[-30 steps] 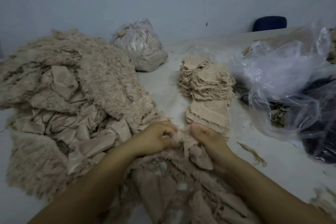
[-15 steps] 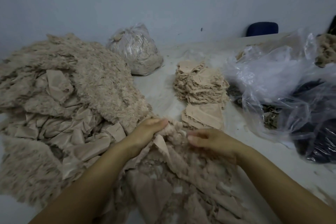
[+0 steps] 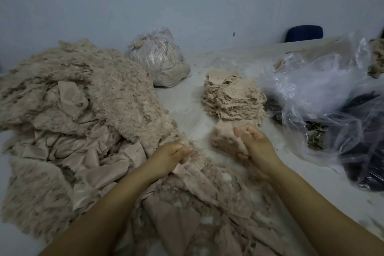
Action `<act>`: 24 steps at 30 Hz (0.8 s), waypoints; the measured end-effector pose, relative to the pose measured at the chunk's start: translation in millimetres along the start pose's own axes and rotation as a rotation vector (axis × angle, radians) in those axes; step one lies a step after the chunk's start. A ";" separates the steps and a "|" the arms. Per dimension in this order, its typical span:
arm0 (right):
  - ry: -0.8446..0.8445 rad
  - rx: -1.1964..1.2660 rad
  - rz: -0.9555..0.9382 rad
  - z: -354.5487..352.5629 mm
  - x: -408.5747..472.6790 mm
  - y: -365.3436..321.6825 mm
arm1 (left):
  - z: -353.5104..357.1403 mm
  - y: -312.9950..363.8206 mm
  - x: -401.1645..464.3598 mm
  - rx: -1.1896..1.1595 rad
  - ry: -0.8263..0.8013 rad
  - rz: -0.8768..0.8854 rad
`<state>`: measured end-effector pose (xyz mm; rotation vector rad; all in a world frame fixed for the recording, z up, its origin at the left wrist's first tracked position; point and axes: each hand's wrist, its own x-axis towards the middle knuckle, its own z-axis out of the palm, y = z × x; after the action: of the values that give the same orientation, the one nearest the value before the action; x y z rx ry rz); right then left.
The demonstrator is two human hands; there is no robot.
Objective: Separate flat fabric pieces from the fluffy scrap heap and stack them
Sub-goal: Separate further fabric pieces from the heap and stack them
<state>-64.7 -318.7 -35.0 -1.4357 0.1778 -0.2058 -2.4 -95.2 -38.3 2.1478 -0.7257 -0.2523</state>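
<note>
Fluffy scrap heap [image 3: 87, 110]: fills the left half of the frame and spills toward the bottom centre across the white table [image 3: 187, 106]. Clear plastic bags [image 3: 324, 93]: crumpled at right. Tied bag of scraps [image 3: 158, 58]: upper centre, against the wall. Stack of flat fabric pieces [image 3: 232, 95]: centre right, well apart from the heap. Right hand [image 3: 257, 143]: fingers curled around a fluffy tuft [image 3: 224, 141], just below the stack. Left hand [image 3: 170, 156]: pinching fabric at the heap's edge.
</note>
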 end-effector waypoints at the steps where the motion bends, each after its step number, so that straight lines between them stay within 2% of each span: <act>1: -0.057 -0.088 -0.010 -3.6 -0.1 -0.8 | 0.5 1.6 0.1 0.016 -0.036 0.002; 4: -0.323 -0.189 0.016 2.0 -3.4 3.3 | 9.9 20.3 5.0 -0.156 -0.062 -0.013; 6: -0.411 -0.184 0.024 8.5 -3.5 5.3 | 17.2 30.8 12.2 -0.261 -0.028 -0.084; 7: -0.397 -0.203 0.006 10.8 -2.4 5.8 | 20.4 32.5 15.5 -0.302 -0.007 -0.132; 9: -0.266 -0.204 -0.016 11.9 0.3 5.8 | 21.8 33.4 19.0 -0.381 0.026 -0.178; 11: -0.159 -0.120 0.010 10.8 2.2 7.8 | 19.6 31.1 18.5 -0.481 0.024 -0.189; 13: -0.123 -0.100 0.026 10.3 2.4 10.0 | 17.2 27.2 18.4 -0.545 -0.011 -0.203; 16: -0.117 -0.075 -0.008 15.1 0.7 12.2 | 19.4 28.6 17.5 -0.523 -0.046 -0.236; 18: -0.111 -0.068 -0.056 19.3 -0.3 12.5 | 23.6 30.7 20.3 -0.566 0.078 -0.263; 21: -0.125 -0.088 -0.079 17.2 -3.0 12.5 | 20.2 29.4 26.0 -0.812 0.335 -0.356; 24: -0.299 -0.270 -0.057 7.5 -5.9 9.6 | 15.7 26.9 27.2 -0.886 0.391 -0.391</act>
<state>-68.3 -308.9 -43.5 -1.7218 -0.0847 -0.0114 2.1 -134.3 -25.6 1.3894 0.0646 -0.2778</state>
